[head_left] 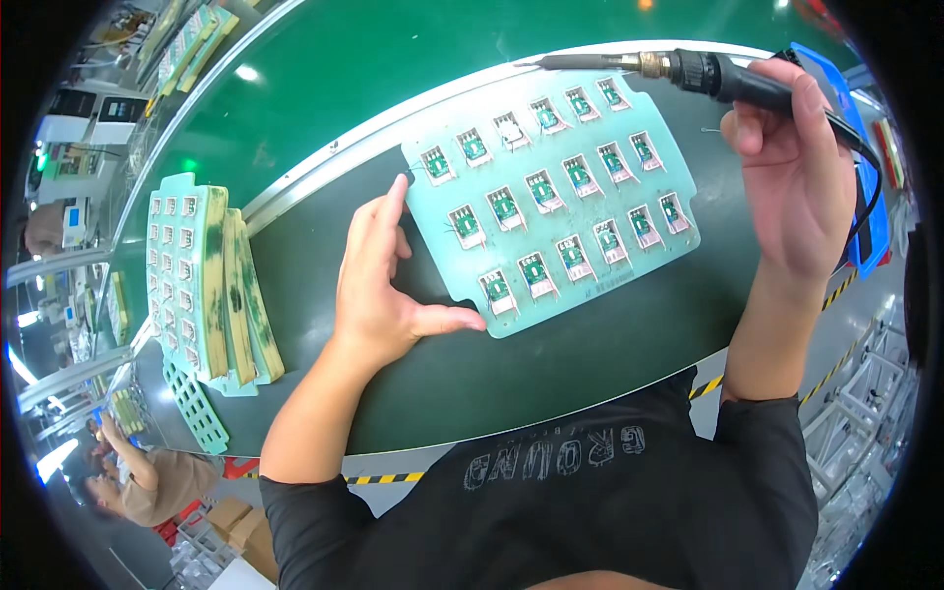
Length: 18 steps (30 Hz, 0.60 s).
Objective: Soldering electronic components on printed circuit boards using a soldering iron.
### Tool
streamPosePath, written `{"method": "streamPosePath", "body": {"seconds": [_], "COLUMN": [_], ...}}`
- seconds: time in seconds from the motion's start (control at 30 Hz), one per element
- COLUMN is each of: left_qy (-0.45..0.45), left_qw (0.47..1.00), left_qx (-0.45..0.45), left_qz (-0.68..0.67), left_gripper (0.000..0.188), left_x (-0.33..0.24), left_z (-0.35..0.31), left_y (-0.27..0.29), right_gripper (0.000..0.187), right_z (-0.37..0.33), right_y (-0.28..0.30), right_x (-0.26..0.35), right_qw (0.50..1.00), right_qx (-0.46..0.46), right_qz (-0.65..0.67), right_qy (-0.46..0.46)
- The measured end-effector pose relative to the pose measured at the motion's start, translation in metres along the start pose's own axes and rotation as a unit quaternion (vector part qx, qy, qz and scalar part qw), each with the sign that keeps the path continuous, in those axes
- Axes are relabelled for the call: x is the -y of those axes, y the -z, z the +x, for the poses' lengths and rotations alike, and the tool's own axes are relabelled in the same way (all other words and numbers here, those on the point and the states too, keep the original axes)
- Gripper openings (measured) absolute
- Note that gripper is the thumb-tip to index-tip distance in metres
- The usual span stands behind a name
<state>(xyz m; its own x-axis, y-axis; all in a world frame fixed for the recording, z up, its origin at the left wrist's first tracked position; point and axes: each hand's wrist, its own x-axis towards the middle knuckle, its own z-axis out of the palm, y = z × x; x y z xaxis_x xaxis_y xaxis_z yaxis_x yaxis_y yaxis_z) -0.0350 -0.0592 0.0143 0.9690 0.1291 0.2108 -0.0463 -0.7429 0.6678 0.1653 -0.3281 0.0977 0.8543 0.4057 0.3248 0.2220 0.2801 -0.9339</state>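
A pale green fixture tray [619,280] lies tilted on the dark work surface, with rows of small green circuit boards [541,192] in its slots. Fine wires stick out from several of them. At the tray's left edge my left hand [379,285] is open, its index finger by the upper corner and its thumb touching the lower one. My right hand [796,167] is closed round the handle of a soldering iron [703,75], raised at the upper right. The iron's thin tip points left, over the tray's far edge, and I cannot tell its height.
On the left stand stacked green fixture trays [187,275] with yellowish sides, beside a perforated green plate [195,405]. A metal rail [334,147] runs along the far side. A blue bin [873,216] is at the right, near the iron's black cable [873,162]. Another person [162,482] is at the lower left.
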Motion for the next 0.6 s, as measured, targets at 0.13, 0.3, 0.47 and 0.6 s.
{"method": "streamPosePath", "body": {"seconds": [0.13, 0.3, 0.47, 0.6], "left_qy": [0.002, 0.004, -0.003, -0.01], "left_qw": [1.0, 1.0, 1.0, 0.998], "left_qx": [-0.005, -0.01, -0.017, -0.048], "left_qz": [0.007, 0.005, 0.013, 0.027], "left_gripper": [0.135, 0.129, 0.125, 0.127], "left_x": [0.0, 0.002, 0.0, 0.006], "left_z": [-0.001, -0.002, 0.0, -0.001], "left_y": [-0.001, -0.002, -0.002, -0.008], "right_gripper": [0.037, 0.04, 0.044, 0.043], "right_z": [-0.002, -0.008, -0.016, -0.032], "right_y": [0.007, 0.009, 0.01, 0.004], "right_x": [-0.003, -0.007, -0.008, -0.002], "right_qw": [0.996, 0.997, 0.986, 0.976], "right_qx": [0.06, 0.062, 0.106, 0.094], "right_qz": [0.046, 0.029, -0.078, -0.152], "right_qy": [0.038, 0.04, 0.099, 0.122]}}
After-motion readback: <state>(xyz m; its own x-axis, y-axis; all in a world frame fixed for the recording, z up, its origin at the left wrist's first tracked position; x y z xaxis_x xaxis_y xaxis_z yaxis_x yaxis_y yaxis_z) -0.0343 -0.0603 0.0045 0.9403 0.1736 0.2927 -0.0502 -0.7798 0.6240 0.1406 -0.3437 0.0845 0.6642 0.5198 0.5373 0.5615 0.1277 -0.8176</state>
